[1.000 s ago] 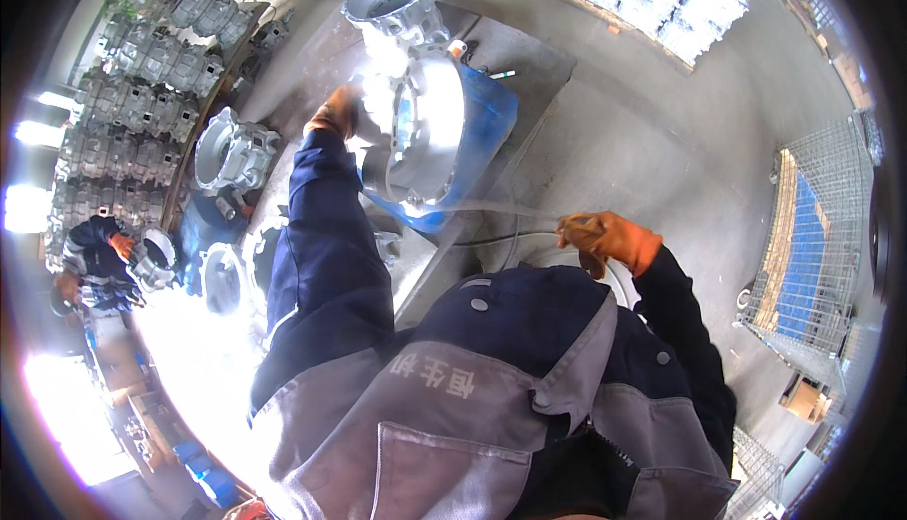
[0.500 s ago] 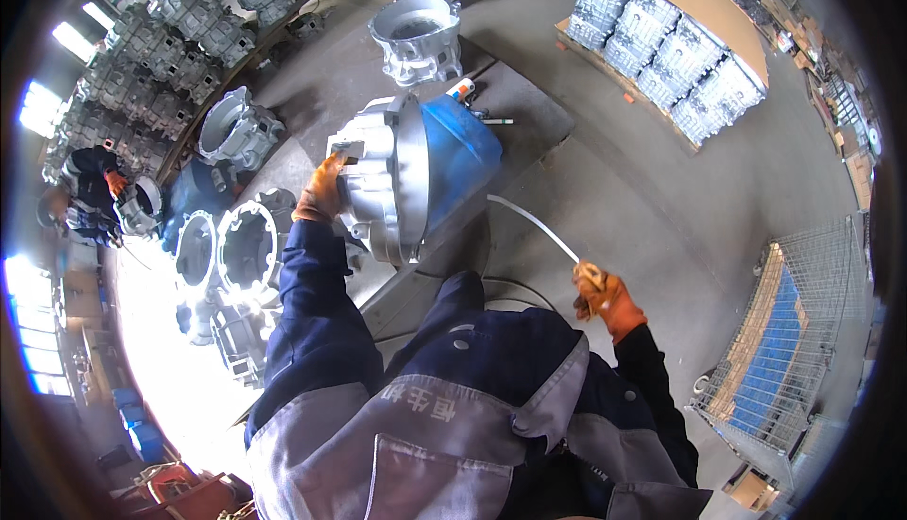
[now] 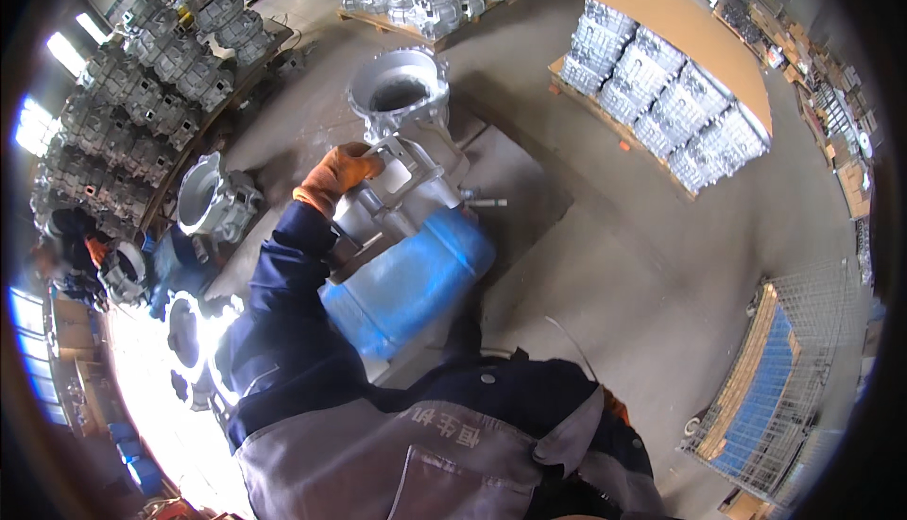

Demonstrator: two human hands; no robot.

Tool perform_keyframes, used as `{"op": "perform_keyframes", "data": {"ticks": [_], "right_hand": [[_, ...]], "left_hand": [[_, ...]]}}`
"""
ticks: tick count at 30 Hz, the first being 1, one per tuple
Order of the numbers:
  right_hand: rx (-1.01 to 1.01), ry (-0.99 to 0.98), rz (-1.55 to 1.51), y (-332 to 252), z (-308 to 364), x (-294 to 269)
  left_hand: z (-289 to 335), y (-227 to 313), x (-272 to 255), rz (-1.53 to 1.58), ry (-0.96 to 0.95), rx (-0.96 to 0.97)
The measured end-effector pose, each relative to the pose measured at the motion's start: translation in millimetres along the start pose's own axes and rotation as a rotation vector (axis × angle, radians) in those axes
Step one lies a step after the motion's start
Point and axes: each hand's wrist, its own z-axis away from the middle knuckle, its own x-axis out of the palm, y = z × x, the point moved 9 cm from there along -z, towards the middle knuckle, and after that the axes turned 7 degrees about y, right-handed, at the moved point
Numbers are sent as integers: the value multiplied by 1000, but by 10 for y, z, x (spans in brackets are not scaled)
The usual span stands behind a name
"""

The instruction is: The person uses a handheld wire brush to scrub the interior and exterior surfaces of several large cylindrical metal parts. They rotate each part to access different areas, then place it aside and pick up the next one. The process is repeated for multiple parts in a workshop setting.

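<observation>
My left hand (image 3: 340, 177), in an orange glove, grips the edge of a silver cast-metal housing (image 3: 430, 185). The housing is tilted above a blue rounded block (image 3: 406, 279), and a rectangular opening in it faces up. Low on the right, my right hand (image 3: 616, 407) shows only as a bit of orange glove behind my clothing. A thin, pale curved strip (image 3: 574, 342) runs from it toward the housing; the fingers on it are hidden. Behind the held housing, another round, open housing (image 3: 401, 95) stands on the dark table (image 3: 529, 180).
Stacked housings fill a pallet (image 3: 213, 114) on the left, with more at the back. Grey castings under a cardboard sheet (image 3: 680, 48) stand at the right rear. A wire cage (image 3: 803, 359) is at the right. Another person (image 3: 76, 246) handles a housing at far left.
My left hand has turned and tilted the housing, moving it up and away from me. My right hand has drawn back toward my body with the strip. The blue block now shows more.
</observation>
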Motion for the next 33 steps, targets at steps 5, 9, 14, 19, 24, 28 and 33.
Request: {"op": "perform_keyframes", "data": {"ticks": [5,9,14,19,24,28,33], "right_hand": [[-59,-50,26,240,-439,235],[53,-148,-34,377,-869,335],[486,-231,-97,613,-1164,500],[683,-252,-116,671,-1203,541],[683,-290,-152,320,-1471,476],[958,-76,-550,-482,-2403,328],[427,-289,-240,-2196,-4598,638]], "left_hand": [[-1518,296,-488,-295,57,190],[-2595,262,-546,-609,173,257],[-3559,-108,-279,-915,236,310],[-3759,-697,-77,-953,295,404],[-3569,-1236,-18,-865,300,358],[-3492,-1292,23,-855,325,385],[-2727,-1045,-163,-685,805,280]]}}
